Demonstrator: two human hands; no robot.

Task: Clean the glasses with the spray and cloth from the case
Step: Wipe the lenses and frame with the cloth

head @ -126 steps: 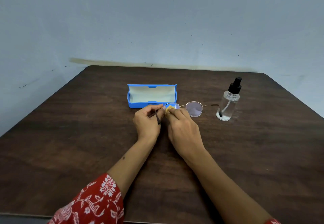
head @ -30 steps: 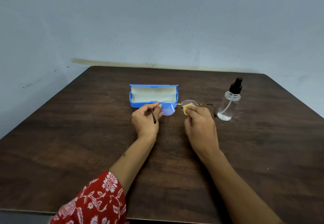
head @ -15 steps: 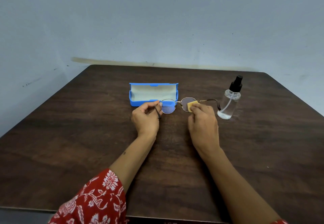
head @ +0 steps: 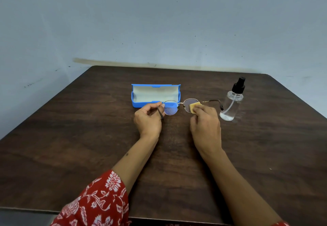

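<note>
Thin-framed round glasses (head: 170, 110) are held just above the dark wooden table (head: 88, 137). My left hand (head: 147, 120) pinches the frame at its left end, by the left lens. My right hand (head: 206, 122) pinches a small yellow cloth (head: 194, 107) against the right lens. The right temple arm sticks out toward a clear spray bottle (head: 231, 104) with a black pump top, which stands upright just right of my right hand. The blue glasses case (head: 155, 95) lies open behind the glasses, its pale lining showing.
The table runs back to a pale blue wall (head: 159, 22). Bare wood lies to the left of the case and in front of my forearms. A red patterned sleeve (head: 99, 202) covers my left upper arm near the table's front edge.
About four seconds ago the cloth was on the left lens; my right hand has carried it to the right lens. Over the last second the glasses shifted slightly right, toward the bottle.
</note>
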